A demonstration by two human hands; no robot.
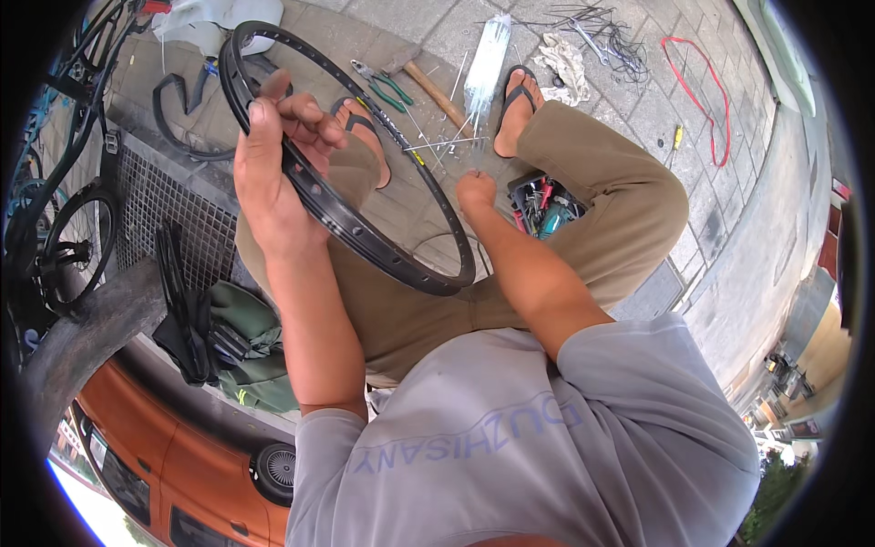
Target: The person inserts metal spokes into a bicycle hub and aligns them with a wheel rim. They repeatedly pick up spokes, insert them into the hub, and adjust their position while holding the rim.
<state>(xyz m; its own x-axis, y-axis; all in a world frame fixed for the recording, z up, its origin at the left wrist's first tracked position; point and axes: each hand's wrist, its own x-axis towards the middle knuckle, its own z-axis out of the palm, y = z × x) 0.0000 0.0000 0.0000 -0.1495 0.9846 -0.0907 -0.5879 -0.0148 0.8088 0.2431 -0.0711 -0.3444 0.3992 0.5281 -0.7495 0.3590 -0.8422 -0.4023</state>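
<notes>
My left hand (273, 178) grips a black bicycle wheel rim (392, 260), tilted, with the thumb outside and the curled fingers inside the hoop. A row of small holes runs along the rim, which carries no spokes. My right hand (476, 191) is closed in a fist just beyond the rim's right edge; what it holds, if anything, is hidden. Thin metal spokes (445, 144) lie scattered on the paving past that fist, beside a clear plastic sleeve (488, 64). Close by are a wooden-handled hammer (437, 96) and green-handled pliers (390, 91).
A tool box (547, 205) sits by my right leg. Further right lie a red cord (702, 105), a yellow screwdriver (677, 137) and a crumpled rag (563, 68). At left are a black tube (173, 114), a metal grate (173, 187) and a bicycle (64, 210).
</notes>
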